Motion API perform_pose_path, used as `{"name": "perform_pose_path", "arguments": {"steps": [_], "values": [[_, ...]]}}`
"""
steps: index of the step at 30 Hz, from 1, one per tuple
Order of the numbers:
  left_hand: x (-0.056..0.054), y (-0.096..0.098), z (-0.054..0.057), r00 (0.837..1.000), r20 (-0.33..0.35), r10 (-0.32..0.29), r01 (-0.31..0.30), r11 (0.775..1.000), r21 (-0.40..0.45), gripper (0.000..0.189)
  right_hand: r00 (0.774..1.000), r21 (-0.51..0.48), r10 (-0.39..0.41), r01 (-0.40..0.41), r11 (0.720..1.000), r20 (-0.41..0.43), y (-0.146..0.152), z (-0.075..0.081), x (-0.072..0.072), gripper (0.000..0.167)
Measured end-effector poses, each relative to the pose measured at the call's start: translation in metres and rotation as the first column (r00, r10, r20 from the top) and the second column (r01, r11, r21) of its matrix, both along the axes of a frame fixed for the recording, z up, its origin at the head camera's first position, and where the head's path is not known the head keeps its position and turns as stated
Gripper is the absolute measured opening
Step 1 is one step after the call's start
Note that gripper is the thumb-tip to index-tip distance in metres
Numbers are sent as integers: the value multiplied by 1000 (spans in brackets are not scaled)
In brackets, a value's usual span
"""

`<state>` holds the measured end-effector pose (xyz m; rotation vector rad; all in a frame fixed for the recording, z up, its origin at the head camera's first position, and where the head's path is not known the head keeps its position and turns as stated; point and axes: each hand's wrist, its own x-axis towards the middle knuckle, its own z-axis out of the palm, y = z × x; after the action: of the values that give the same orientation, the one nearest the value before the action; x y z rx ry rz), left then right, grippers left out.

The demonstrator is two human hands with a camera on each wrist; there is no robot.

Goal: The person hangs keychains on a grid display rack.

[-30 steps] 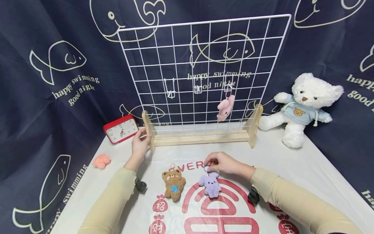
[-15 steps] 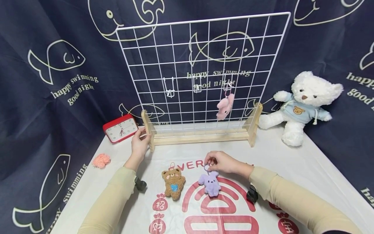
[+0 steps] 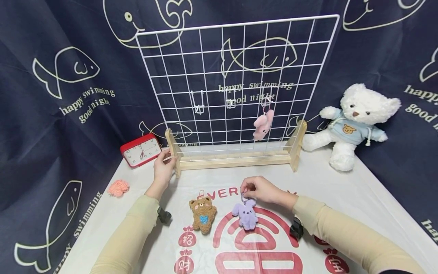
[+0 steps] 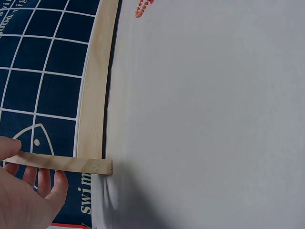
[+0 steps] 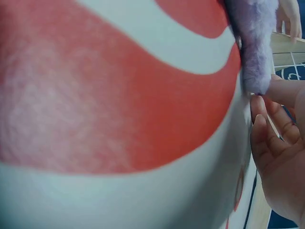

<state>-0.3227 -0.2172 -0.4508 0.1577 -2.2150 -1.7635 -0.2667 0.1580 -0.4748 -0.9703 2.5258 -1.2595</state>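
Note:
My left hand point(image 3: 162, 172) grips the left wooden foot point(image 3: 173, 154) of the white wire grid rack point(image 3: 234, 72). In the left wrist view, the thumb lies on one side of that foot and the fingers curl on the other. My right hand point(image 3: 262, 189) pinches the ring at the top of a purple plush keychain point(image 3: 247, 217), lying face up on the table; the fingertips partly cover the ring. Beside it lies a brown bear plush keychain point(image 3: 202, 215) with a blue patch. From the right hook point(image 3: 266, 100) of the rack hangs a pink plush keychain point(image 3: 263, 125).
Two more white hooks, left point(image 3: 199, 108) and middle point(image 3: 230, 102), sit on the grid. A red clock point(image 3: 141, 150) and a coral-coloured bundle point(image 3: 118, 188) stand at the left. At the right sits a white teddy bear point(image 3: 352, 125) in a blue top.
The ring of the purple plush keychain has turned more edge-on in my right fingers, and that hand has shifted very slightly. My left hand stays on the rack's foot.

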Motion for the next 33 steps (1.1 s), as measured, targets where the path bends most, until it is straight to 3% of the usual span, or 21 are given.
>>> {"name": "perform_pose_path", "arguments": {"steps": [10,22,33], "values": [[1,0,1,1000,6,3,-3,1000,-3,42,999,1,-25,25,1000,-21,3,11,-5,12],[1,0,2,1000,-6,3,-3,1000,2,43,998,-19,-34,33,999,-58,1,44,1,13],[0,-1,-1,1000,-6,1,-1,1000,2,42,994,-55,-54,49,997,-95,2,67,-4,11]]}}
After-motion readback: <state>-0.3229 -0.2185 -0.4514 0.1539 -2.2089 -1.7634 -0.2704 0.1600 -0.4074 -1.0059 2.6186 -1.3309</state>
